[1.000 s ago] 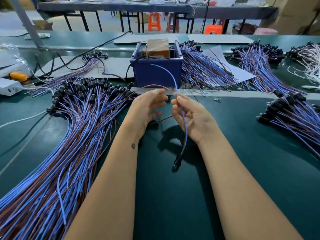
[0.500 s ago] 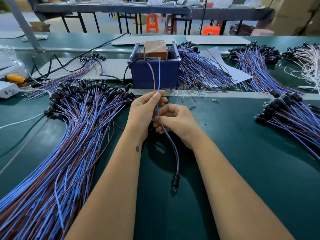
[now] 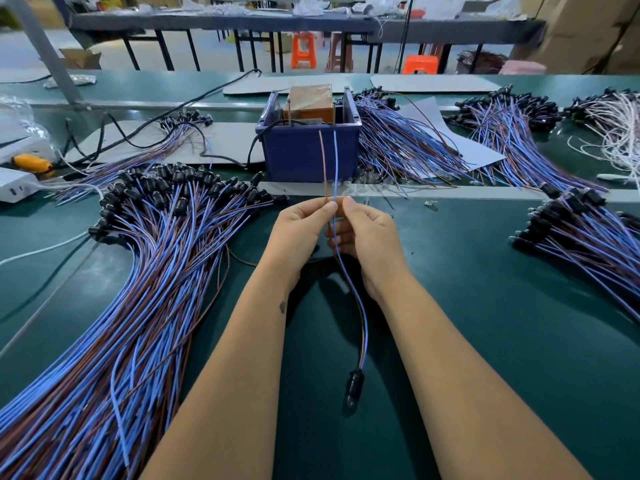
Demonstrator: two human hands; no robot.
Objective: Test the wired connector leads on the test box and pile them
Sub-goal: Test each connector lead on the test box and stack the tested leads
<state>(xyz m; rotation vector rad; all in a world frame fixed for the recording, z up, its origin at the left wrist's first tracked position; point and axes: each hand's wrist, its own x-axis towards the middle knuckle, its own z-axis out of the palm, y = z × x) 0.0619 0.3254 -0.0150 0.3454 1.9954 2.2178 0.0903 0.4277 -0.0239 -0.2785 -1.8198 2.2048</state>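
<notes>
Left hand (image 3: 300,233) pinches the brown wire (image 3: 323,168), right hand (image 3: 367,237) pinches the blue wire (image 3: 335,164), fingertips nearly touching, both closed on one lead (image 3: 360,313). Change over the last second: the two free ends were splayed and curved toward the box, now they stand straight, parallel and split apart, tips up in front of the blue test box (image 3: 308,147). My read: ends are sorted and lined up for the contacts, probe step is next, nothing tested on this lead yet. The lead itself: thin twin wires, brown and blue, running down between the wrists in a loose curve to a black connector (image 3: 354,384) lying on the green bench (image 3: 485,341) near its front edge, between the forearms. Wire tips look bare, too small to be sure. Box sits at the middle of the bench, past a pale strip, with a brown block (image 3: 310,102) inside. Big pile of similar leads (image 3: 138,289) fans across the left side; smaller piles (image 3: 588,233) at the right edge and behind the box.
</notes>
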